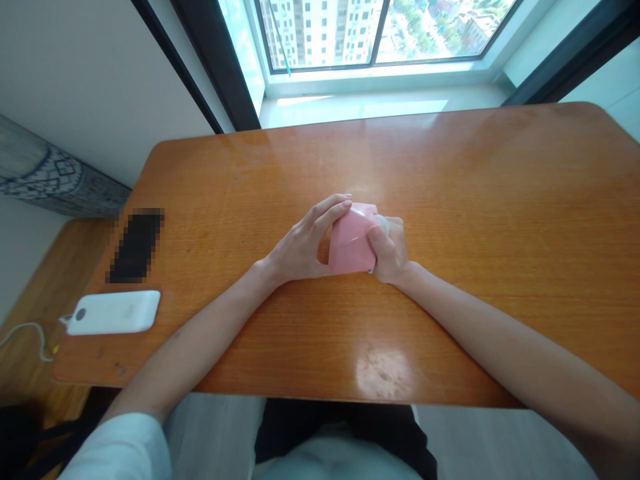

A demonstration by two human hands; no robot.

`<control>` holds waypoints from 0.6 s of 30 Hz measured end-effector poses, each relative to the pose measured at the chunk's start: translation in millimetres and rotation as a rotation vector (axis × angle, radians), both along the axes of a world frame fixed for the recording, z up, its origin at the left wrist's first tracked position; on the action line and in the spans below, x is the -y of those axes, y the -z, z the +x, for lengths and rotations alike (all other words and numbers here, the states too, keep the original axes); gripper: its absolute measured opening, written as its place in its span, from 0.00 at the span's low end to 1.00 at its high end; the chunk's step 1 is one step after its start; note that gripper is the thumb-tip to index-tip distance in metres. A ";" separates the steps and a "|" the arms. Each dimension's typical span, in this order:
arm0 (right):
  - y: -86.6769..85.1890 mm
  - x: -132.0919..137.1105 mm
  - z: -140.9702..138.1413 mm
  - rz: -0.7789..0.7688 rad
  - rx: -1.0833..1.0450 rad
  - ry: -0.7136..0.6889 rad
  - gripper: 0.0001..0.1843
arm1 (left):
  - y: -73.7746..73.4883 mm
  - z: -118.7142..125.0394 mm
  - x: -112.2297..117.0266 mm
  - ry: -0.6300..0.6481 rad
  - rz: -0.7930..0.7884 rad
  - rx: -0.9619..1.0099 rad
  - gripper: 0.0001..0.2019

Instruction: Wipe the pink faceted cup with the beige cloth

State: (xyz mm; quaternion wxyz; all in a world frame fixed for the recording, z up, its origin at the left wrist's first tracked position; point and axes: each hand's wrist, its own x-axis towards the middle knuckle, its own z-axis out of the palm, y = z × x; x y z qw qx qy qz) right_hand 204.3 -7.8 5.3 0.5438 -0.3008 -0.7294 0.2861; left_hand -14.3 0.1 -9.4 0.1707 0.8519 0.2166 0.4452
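Observation:
A pink, glossy plastic box-like object (352,241) with angled sides is between my hands over the middle of the table; its exact kind I cannot tell. My left hand (313,233) grips it from the left, fingers on the far top edge and thumb at the near lower corner. Around its right end my right hand (391,250) is closed, the thumb pressed on the pink face. A pale rounded part (383,224) shows between that hand and the pink body. What lies beneath the right fingers is hidden.
The brown wooden table (490,200) reaches toward a window (375,33) at the back. On its left side lie a dark, pixelated rectangle (135,247) and a white rounded device (115,312), with a white cable (37,330) leading off the left edge.

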 end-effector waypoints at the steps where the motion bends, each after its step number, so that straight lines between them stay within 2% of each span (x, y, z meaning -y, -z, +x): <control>1: -0.2 -0.2 -0.3 0.001 -0.010 -0.007 0.34 | -0.1 -0.3 0.1 -0.004 0.005 -0.002 0.56; 9: -7.2 3.0 -2.3 -0.035 -0.037 -0.026 0.33 | -3.5 -1.3 -1.2 -0.029 0.137 -0.035 0.58; 18: 0.8 2.7 0.1 -0.038 -0.023 -0.064 0.32 | -9.6 -2.0 1.6 -0.077 0.207 -0.075 0.58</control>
